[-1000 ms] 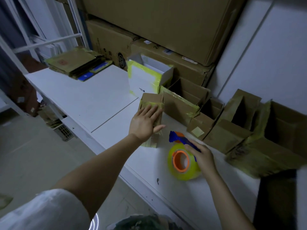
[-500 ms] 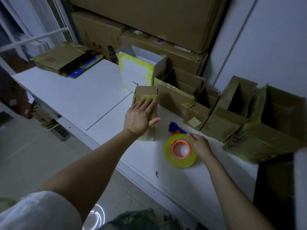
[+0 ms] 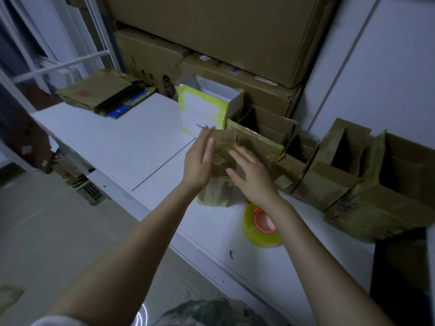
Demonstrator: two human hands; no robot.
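A flattened brown cardboard box patched with yellow tape lies on the white table, its near end at the table's middle. My left hand is at its left side with straight fingers. My right hand is over its right side, fingers spread and straight. Whether either hand touches the cardboard is blurred. A roll of yellow tape with an orange core lies flat on the table just under my right wrist.
A white box edged in yellow tape stands behind the flat box. Several open brown boxes line the back right. A stack of flattened boxes lies at the far left. Large cartons are piled against the wall.
My right hand has let go of the tape roll and moved up-left over the flat box. My left hand has shifted from lying on top of the box to its left side.
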